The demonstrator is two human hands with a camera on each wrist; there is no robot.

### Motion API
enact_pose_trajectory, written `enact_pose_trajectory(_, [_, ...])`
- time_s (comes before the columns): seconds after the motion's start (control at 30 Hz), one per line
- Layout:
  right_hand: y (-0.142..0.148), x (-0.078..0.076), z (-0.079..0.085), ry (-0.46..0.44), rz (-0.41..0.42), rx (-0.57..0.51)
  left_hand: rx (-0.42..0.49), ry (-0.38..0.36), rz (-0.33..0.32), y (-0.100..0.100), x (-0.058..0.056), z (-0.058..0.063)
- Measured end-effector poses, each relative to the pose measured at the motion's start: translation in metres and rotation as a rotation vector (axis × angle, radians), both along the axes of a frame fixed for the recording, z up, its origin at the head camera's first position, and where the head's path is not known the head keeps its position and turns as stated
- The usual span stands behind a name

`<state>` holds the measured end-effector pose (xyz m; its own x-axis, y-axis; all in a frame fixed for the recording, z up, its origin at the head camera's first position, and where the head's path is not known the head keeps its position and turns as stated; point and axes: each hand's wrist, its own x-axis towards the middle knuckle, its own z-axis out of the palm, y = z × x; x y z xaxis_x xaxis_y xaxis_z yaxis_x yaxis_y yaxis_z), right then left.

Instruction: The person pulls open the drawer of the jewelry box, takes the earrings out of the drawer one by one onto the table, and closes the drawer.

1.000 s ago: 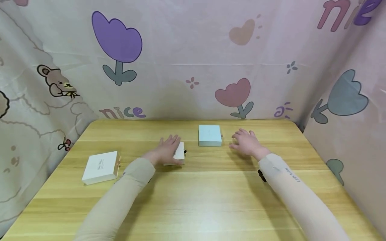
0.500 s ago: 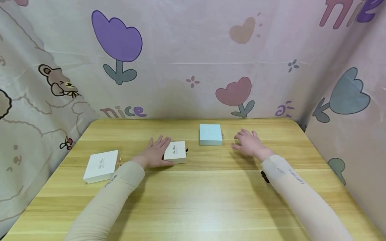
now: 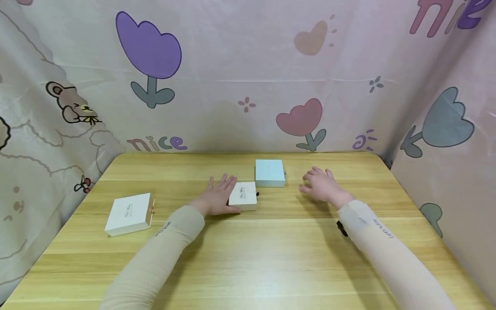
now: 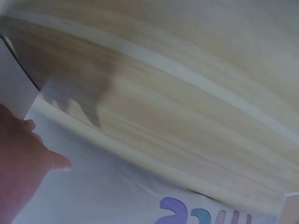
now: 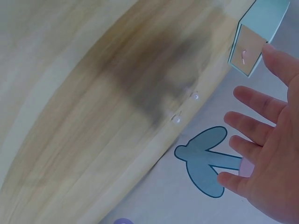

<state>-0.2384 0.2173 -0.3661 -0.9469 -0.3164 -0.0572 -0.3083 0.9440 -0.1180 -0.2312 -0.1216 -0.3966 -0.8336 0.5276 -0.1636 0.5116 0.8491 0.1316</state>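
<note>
My left hand (image 3: 217,199), fingers spread, lies against the left side of a small flat white box (image 3: 243,196) with dark lettering and a black pull tab on its right. This box sits just in front and to the left of a light blue box (image 3: 269,171). My right hand (image 3: 320,186) hovers to the right of the blue box, fingers loosely spread and holding nothing. In the right wrist view, two tiny pearl-like pieces (image 5: 176,117) lie on the table below that hand. The blue box's tan end (image 5: 246,50) with a small tab faces it.
A larger white box (image 3: 129,214) with a copper-coloured side stands at the table's left, slightly turned. The wooden table (image 3: 248,262) ends at the back against a printed curtain (image 3: 217,86), which also rises along both sides.
My left hand shifted from over the small white box to its left side, then moved right. The box slid right with it, closer to the blue box. My right hand has barely moved.
</note>
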Motion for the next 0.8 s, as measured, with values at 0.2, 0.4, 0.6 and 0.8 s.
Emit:
enact_pose_trajectory(0.2, [0.001,0.000,-0.001,-0.001,-0.006,0.008,0.009,0.016,-0.016,0.012,-0.001,-0.002])
enact_pose_trajectory(0.4, [0.001,0.001,-0.001,0.018,-0.001,0.016,0.005,0.016,-0.021,0.013,-0.001,-0.003])
enact_pose_trajectory(0.6, [-0.007,0.002,0.001,0.057,0.005,-0.017,-0.021,-0.014,-0.036,0.017,0.000,-0.002])
enact_pose_trajectory(0.8, [-0.026,0.006,0.002,0.078,0.019,-0.101,-0.042,-0.035,-0.029,0.026,0.001,0.001])
